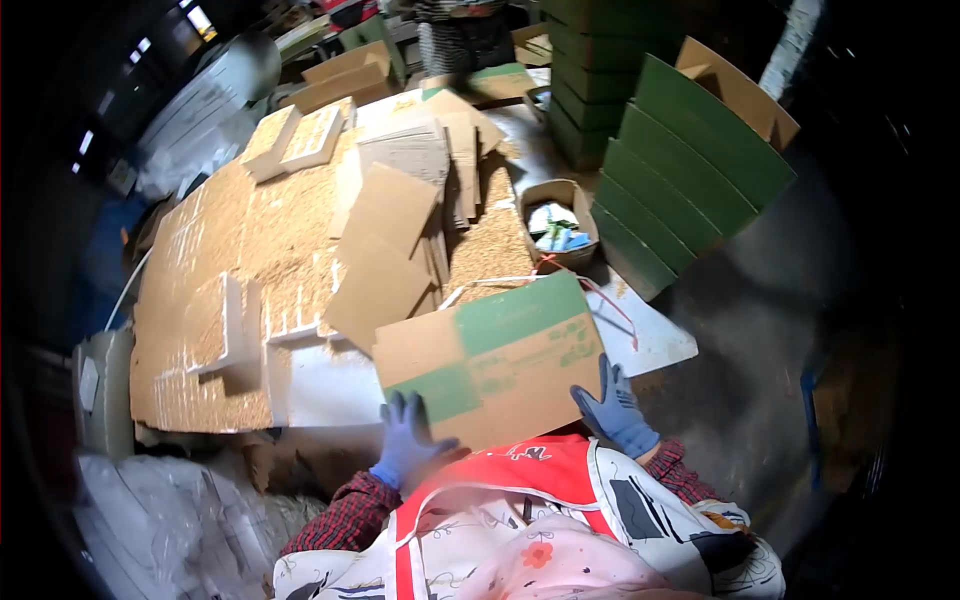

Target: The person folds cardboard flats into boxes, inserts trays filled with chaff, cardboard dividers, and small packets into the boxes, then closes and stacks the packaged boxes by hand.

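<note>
A closed cardboard box (520, 350) with green printed patches lies in front of me at the table's near edge. My left hand (410, 438), in a blue glove, is at the box's lower left corner with its fingers spread. At the right side of the box is my right hand (612, 408), also gloved in blue, thumb and fingers apart against the edge. Beyond the box, flat cardboard sheets (385, 250) lie in an overlapping pile. A small carton (560, 222) holding white and blue packets stands behind the box, with a red strap (615, 307) near it.
Light brown granular material (290, 225) covers much of the table at left, with white trays (232, 320) on it. Tall green boxes (690, 150) are stacked at right. Clear plastic bags (170, 510) lie at lower left. A person (465, 45) stands across the table.
</note>
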The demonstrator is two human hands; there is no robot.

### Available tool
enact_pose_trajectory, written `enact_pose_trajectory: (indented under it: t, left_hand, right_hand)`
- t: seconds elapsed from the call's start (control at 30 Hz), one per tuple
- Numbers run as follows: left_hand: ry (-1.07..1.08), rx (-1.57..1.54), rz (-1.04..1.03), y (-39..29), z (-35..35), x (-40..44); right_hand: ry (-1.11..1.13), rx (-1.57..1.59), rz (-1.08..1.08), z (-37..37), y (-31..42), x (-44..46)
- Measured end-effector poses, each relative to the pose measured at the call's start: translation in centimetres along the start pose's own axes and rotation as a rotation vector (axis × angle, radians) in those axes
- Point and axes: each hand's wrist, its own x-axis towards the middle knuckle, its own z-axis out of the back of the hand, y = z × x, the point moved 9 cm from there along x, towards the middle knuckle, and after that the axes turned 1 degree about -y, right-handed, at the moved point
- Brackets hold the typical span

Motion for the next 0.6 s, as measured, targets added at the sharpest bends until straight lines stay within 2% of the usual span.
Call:
enact_pose_trajectory:
  t: [0.07,0.1,0.13,0.2,0.27,0.3,0.33,0.37,0.4,0.43,0.47,0.53,0.57,0.6]
  left_hand:
    - [0.104,0.084,-0.007,-1.7,0.7,-1.5]
    - [0.196,0.204,-0.046,-2.7,0.8,-1.9]
    - [0.147,0.26,-0.169,-3.9,1.1,-2.3]
    - [0.102,0.123,-0.317,-4.9,1.9,-2.7]
    - [0.152,0.072,-0.406,-7.6,6.3,-2.3]
    - [0.046,0.094,-0.526,-9.1,9.3,-2.2]
    - [0.033,0.096,-0.51,-10.0,12.4,-1.9]
    - [0.119,-0.033,-0.509,-11.3,15.2,-1.8]
    - [0.207,-0.167,-0.511,-12.4,17.4,-1.8]
    - [0.255,-0.174,-0.469,-12.5,18.5,-1.5]
    - [0.271,-0.237,-0.466,-12.9,19.1,-0.9]
    - [0.218,-0.379,-0.589,-12.5,17.7,0.4]
    - [0.4,-0.569,-0.446,-11.9,16.1,1.1]
    - [0.472,-0.866,-0.259,-10.1,13.9,1.5]
  right_hand:
    - [0.087,0.123,0.044,5.2,2.6,0.8]
    - [-0.087,0.312,0.248,5.7,1.4,1.8]
    - [0.115,0.612,0.12,6.0,1.3,2.9]
    - [0.318,0.919,0.034,7.5,3.0,3.5]
    - [0.285,1.056,0.004,10.5,4.9,5.1]
    - [0.325,1.207,-0.015,12.4,6.7,5.4]
    - [0.209,1.424,-0.008,14.0,8.6,5.7]
    - [0.095,1.633,0.024,15.6,10.6,5.9]
    - [0.023,1.62,0.117,16.1,12.4,6.5]
    - [-0.049,1.606,0.209,16.6,14.2,7.0]
    - [-0.022,1.54,0.411,14.8,14.8,8.9]
    - [-0.064,1.497,0.449,11.9,19.7,9.0]
    - [-0.088,1.529,0.458,10.5,22.4,9.0]
    - [-0.113,1.669,0.446,9.9,23.2,9.9]
